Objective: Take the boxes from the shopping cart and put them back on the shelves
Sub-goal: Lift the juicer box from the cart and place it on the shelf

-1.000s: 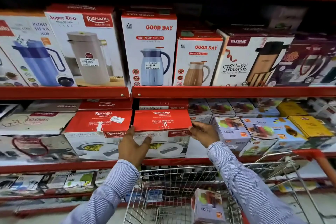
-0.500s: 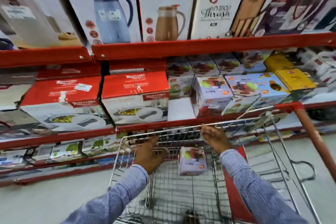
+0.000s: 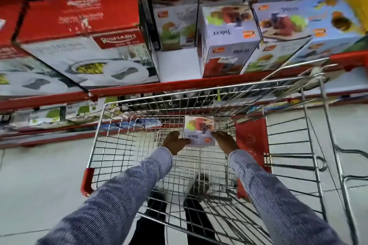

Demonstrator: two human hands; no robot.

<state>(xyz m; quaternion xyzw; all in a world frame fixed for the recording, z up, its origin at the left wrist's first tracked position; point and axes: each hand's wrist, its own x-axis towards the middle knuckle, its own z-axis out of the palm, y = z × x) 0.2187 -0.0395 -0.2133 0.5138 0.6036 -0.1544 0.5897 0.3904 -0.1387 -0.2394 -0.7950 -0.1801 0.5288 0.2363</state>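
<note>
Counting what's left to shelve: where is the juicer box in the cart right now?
In the head view, the juicer box sits low in the cart, centre frame, between the left hand and right hand.

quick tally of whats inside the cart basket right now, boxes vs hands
juicer box: 1
hands, left hand and right hand, one at each side of the box: 2
total: 3
</note>
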